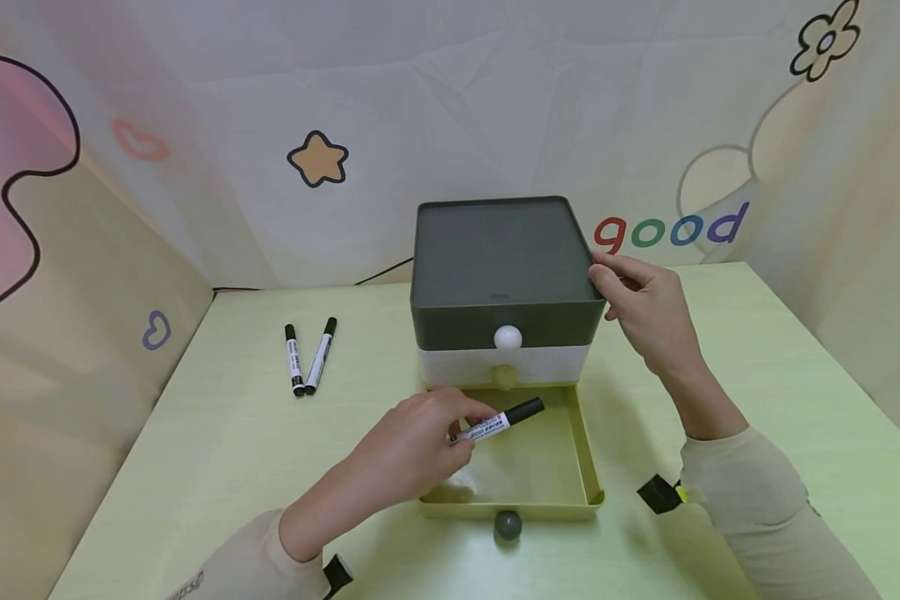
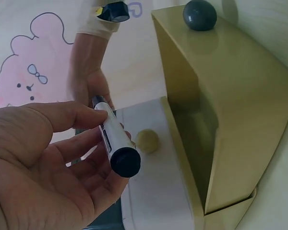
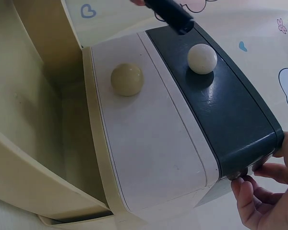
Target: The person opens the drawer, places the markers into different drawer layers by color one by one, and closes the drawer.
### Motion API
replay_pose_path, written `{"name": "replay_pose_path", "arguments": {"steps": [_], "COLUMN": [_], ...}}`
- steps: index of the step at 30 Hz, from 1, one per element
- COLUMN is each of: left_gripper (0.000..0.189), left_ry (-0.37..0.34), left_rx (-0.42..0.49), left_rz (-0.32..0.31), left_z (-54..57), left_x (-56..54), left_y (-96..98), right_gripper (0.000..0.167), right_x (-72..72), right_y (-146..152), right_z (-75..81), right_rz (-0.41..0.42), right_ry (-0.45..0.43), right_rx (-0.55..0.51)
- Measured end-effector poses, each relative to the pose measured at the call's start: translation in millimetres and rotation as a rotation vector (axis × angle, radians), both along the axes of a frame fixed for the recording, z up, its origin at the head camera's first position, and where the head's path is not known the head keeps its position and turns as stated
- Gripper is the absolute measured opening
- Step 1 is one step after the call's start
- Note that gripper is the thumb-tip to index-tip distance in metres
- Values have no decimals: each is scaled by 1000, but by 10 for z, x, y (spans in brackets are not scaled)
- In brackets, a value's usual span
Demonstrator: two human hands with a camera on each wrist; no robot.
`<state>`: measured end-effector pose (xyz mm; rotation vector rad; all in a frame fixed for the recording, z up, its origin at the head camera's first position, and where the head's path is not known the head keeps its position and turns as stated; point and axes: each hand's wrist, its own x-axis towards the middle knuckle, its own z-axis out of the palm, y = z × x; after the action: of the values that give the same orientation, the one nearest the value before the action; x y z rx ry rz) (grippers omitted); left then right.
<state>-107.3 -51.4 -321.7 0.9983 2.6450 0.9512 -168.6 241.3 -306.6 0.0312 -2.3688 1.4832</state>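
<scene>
My left hand (image 1: 420, 442) pinches a black-capped white marker (image 1: 495, 426) between thumb and fingers, above the pulled-out bottom drawer (image 1: 587, 454). In the left wrist view the marker (image 2: 116, 136) crosses in front of the cabinet's white front. The small drawer cabinet (image 1: 506, 258) has a dark green top tier, a white middle tier and a yellow bottom drawer with a grey knob (image 1: 507, 525). My right hand (image 1: 648, 308) rests against the cabinet's right side, thumb and fingertips at the dark top's edge. In the right wrist view those fingers (image 3: 273, 173) touch the side near the top tier.
Two more black-capped markers, one (image 1: 294, 360) beside the other (image 1: 321, 357), lie on the pale green table (image 1: 195, 467) left of the cabinet. Behind stands a printed curtain (image 1: 450, 108) with a star and coloured letters.
</scene>
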Motion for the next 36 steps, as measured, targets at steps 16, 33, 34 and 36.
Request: {"name": "replay_pose_path", "arguments": {"steps": [16, 33, 34, 36], "left_gripper": [34, 35, 35, 34], "left_ry": [1, 63, 68, 72], "left_rx": [-114, -169, -168, -167], "left_rz": [-77, -150, -152, -156], "left_z": [-187, -277, -284, -294], "left_x": [-25, -8, -8, -5], "left_y": [176, 261, 264, 267], "right_gripper": [41, 40, 41, 41], "right_x": [16, 20, 20, 20], "right_y": [0, -7, -7, -8], "right_z": [0, 3, 4, 4], "right_rz": [-1, -1, 0, 2], "right_ry": [-7, 1, 1, -1], "right_rx": [14, 10, 8, 8]}}
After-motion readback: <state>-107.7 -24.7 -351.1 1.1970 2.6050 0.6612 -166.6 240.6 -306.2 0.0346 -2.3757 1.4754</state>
